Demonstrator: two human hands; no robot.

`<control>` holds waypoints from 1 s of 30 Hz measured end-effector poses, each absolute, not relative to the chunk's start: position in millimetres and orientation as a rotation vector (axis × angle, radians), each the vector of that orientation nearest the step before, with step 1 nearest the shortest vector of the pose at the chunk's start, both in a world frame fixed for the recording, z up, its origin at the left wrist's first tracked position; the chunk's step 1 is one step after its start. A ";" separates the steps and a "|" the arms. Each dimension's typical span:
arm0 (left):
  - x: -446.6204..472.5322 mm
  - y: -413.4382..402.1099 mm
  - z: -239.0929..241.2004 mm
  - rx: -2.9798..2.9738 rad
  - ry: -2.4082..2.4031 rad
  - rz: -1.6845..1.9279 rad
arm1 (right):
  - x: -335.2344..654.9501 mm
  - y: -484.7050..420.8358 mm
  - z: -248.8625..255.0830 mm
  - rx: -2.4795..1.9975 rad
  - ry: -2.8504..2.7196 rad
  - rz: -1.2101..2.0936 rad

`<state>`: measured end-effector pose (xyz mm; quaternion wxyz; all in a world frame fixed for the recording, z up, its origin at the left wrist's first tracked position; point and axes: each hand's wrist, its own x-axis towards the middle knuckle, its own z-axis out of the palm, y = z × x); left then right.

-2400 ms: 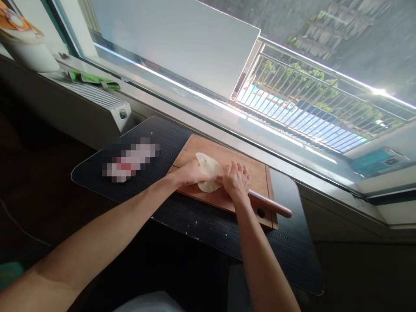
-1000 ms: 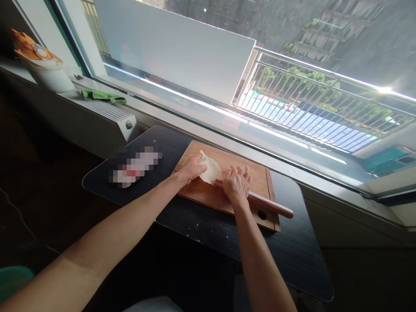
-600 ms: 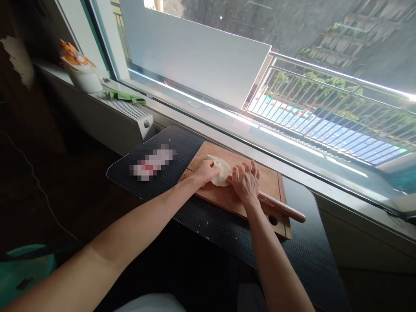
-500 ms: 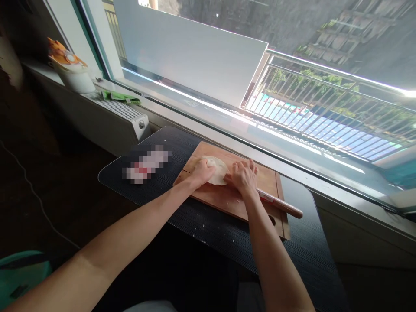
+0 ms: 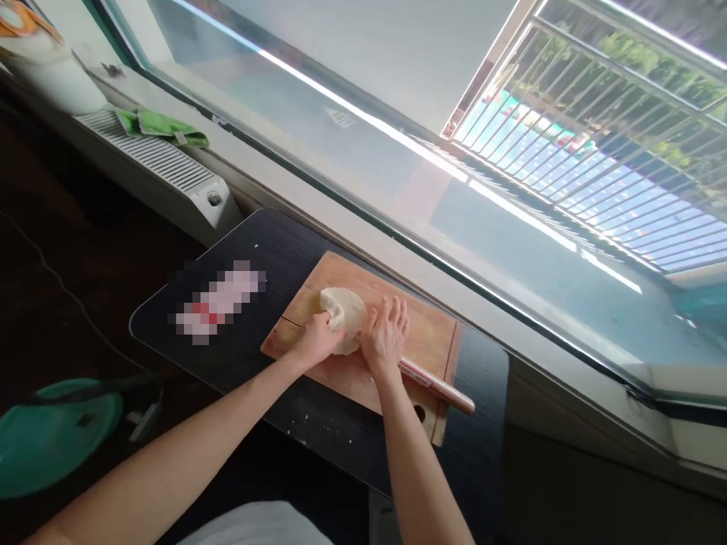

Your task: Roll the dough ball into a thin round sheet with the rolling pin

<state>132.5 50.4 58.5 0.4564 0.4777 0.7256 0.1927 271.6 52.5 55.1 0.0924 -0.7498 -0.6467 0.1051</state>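
Observation:
A thin round sheet of pale dough [image 5: 353,309] lies on a wooden cutting board [image 5: 423,322], its left edge lifted and folded. My left hand [image 5: 319,338] is closed on that edge, pinching it between thumb and fingers. Beside the dough, my right hand [image 5: 385,333] lies palm down over a wooden rolling pin [image 5: 437,386], fingers stretched out past it. The pin slants toward the lower right, its handle end sticking out beyond the board. Its other end is mostly hidden under my right hand, close to the dough's right edge.
The board rests on a dark table [image 5: 318,424] with white flecks near its front edge. A blurred-out item [image 5: 221,299] lies on the left. Behind are a window sill [image 5: 273,178], a radiator [image 5: 164,163] and a green cloth [image 5: 162,127]. A green stool-like object [image 5: 62,439] stands lower left.
The view has shifted down and to the right. My left hand has drawn the dough's edge up into a fold toward me. The fingers of my right hand have straightened over the rolling pin.

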 end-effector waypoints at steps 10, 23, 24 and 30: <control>142.3 49.2 75.8 0.916 1.858 0.451 | 281.1 78.0 64.9 -2.157 -1.996 0.451; 146.2 45.9 78.5 0.828 1.934 0.429 | 275.1 63.4 63.7 -2.063 -2.136 0.566; 146.1 46.2 79.4 0.826 1.933 0.425 | 274.6 63.2 63.1 -2.043 -2.167 0.580; 146.1 49.2 80.3 0.807 1.935 0.402 | 279.3 91.6 66.6 -2.168 -2.033 0.472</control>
